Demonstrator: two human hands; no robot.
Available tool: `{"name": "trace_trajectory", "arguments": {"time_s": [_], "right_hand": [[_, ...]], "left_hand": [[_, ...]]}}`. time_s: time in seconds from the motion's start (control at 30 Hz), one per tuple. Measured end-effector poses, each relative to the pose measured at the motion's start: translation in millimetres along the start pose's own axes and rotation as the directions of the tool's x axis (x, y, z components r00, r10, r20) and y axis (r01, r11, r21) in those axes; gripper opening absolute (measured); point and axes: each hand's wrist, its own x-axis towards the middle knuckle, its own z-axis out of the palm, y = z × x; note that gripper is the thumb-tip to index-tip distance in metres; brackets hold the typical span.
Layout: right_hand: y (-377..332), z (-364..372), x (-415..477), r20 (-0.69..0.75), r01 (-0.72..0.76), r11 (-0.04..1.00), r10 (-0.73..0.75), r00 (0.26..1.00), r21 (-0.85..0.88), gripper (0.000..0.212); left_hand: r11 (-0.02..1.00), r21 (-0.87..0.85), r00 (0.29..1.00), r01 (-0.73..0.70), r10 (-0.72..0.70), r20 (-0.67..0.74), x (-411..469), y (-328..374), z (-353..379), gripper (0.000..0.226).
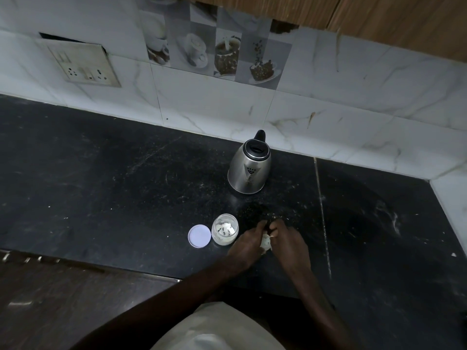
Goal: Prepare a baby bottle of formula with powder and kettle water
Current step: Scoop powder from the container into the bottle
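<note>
— Where, the bottle?

— Upright and uncapped: baby bottle (225, 229), near the front edge of the counter (101, 188), roughly mid-length. Some white powder inside, by the look of it. Lilac lid (199, 235) flat just beside it, on the left, apparently not touching.

— And the hands?

— Just right of the bottle, close together. Left hand (249, 245) and right hand (288, 239) both closed on a small pale object (265, 242) pinched between them. Teat or scoop, impossible to tell, mostly hidden by fingers.

— Kettle?

— Steel kettle (249, 169) farther back, toward the wall (328, 117), spout facing forward, black handle behind. Well apart from the hands.

— Handling?

— Bottle probably light and tippy while nearly empty; best steadied round the body, low down, during pouring. Clear wall possibly slick. Kettle likely heavy if full and hot on the steel; best taken by the black handle only, never the shell. Pale piece looks small, easily dropped.
</note>
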Motion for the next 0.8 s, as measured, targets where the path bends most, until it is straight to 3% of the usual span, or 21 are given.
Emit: {"name": "trace_trajectory", "arguments": {"time_s": [0.1,0.3,0.47,0.63,0.73,0.8], "right_hand": [[6.1,-3.7,-11.8,-0.013,-0.03,0.995,0.031,0.999,0.1,0.028],[9.6,-4.6,-35.1,-0.191,-0.058,0.956,0.117,0.975,0.288,0.026],[6.9,-10.3,-43.4,-0.318,-0.038,0.867,0.223,0.921,0.497,0.032],[-11.4,-15.8,-33.1,-0.298,-0.073,0.724,0.371,0.88,0.686,0.029],[-36.7,-7.4,-21.2,-0.249,-0.035,0.682,0.313,0.917,0.731,0.02],[-52.6,5.8,-11.0,-0.219,-0.011,0.715,0.228,0.949,0.699,0.023]], "left_hand": [[1.0,-0.004,1.0,-0.005,0.005,0.005,-0.7,-2.7,0.0,0.096],[0.999,-0.027,1.0,-0.017,0.018,0.018,-0.9,-6.0,2.5,0.102],[0.995,-0.086,0.999,-0.047,0.047,-0.006,-4.9,-4.3,-3.1,0.11],[0.975,-0.208,0.981,-0.081,0.041,-0.191,-26.2,-1.3,-33.9,0.105],[0.965,-0.257,0.921,-0.039,-0.065,-0.385,-38.0,-23.0,-57.9,0.1],[0.963,-0.266,0.876,0.048,-0.168,-0.452,-40.7,-45.3,-67.9,0.101]]}}
